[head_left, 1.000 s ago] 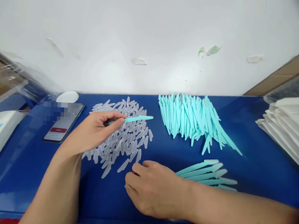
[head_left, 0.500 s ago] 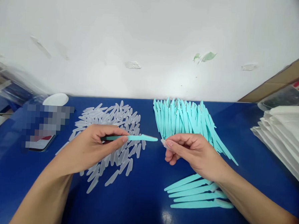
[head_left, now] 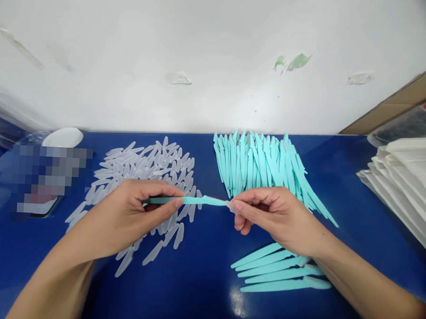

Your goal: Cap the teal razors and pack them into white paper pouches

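My left hand (head_left: 149, 208) pinches a turquoise eyebrow razor (head_left: 196, 200) by its handle, the blade end pointing right. Between thumb and fingertips, my right hand (head_left: 267, 212) holds a small translucent blade cap (head_left: 229, 205). Its open end meets the razor's tip; how far the tip is inside I cannot tell. Under and behind my left hand spreads a pile of translucent caps (head_left: 144, 163). A heap of turquoise razors (head_left: 259, 162) lies behind my right hand. Below my right wrist several razors with caps on their blade ends (head_left: 278, 272) lie side by side.
The blue table (head_left: 192, 291) meets a white wall (head_left: 212, 45) at the back. A phone (head_left: 46, 208), partly blurred out, and a white round object (head_left: 63, 136) are at the left. Stacked white bags or sheets (head_left: 404, 188) stand at the right edge, near cardboard (head_left: 397, 107).
The gap between razor and cap has closed: the razor's tip now touches the cap in my right hand. The camera view has shifted slightly.
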Motion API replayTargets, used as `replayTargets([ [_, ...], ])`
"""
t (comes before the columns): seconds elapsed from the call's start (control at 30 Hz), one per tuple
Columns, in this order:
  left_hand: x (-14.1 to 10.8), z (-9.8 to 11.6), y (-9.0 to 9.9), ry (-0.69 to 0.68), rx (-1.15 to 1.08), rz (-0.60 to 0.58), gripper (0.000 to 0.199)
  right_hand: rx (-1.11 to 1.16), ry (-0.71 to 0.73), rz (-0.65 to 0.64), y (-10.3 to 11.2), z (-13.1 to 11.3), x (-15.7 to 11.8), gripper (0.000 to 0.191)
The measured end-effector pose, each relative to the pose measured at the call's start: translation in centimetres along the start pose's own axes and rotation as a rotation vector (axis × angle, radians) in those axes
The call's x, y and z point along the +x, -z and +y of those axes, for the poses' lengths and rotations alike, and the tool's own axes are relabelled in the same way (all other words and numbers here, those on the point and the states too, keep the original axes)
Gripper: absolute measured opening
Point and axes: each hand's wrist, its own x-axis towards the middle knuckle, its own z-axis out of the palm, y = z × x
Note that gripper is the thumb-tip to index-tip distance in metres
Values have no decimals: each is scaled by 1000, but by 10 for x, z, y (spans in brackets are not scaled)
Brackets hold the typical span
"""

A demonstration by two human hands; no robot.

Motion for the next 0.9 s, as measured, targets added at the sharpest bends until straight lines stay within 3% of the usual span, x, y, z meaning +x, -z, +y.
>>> replayTargets([
  [0.1, 0, 2, -2, -7, 9, -14, 21, 5, -11, 8, 1, -1, 0, 25],
  [0.3, -4, -2, 1, -11, 39, 80, 24, 6, 14, -7, 5, 1, 1, 25],
  [0.53, -2, 8, -2, -16, 53, 51, 26, 2, 12, -6, 6, 3, 0, 24],
  [0.73, -3, 2, 1, -49, 80, 97, 24, 4, -14, 12, 5, -1, 1, 28],
  [0.9, -2, 2, -3, -23, 49, 50, 22, 5, -20, 2, 4, -1, 2, 26],
])
